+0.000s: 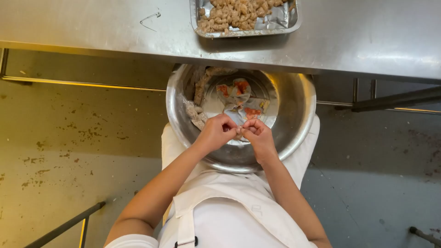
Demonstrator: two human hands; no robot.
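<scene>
A large steel bowl (298, 119) rests on my lap, under the edge of a steel table. Inside it lie pale scraps along the left wall (195, 103) and crumpled wrappers with red patches (236, 94). My left hand (217, 132) and my right hand (258, 133) meet over the bowl's near side. Both pinch one small pale piece (239, 134) between their fingertips; most of it is hidden by the fingers.
A foil-lined metal tray (280, 20) of small tan chunks sits on the steel table (92, 23) just beyond the bowl. Table legs and crossbars run underneath. A stained floor (69, 147) spreads to both sides. A white apron covers my lap.
</scene>
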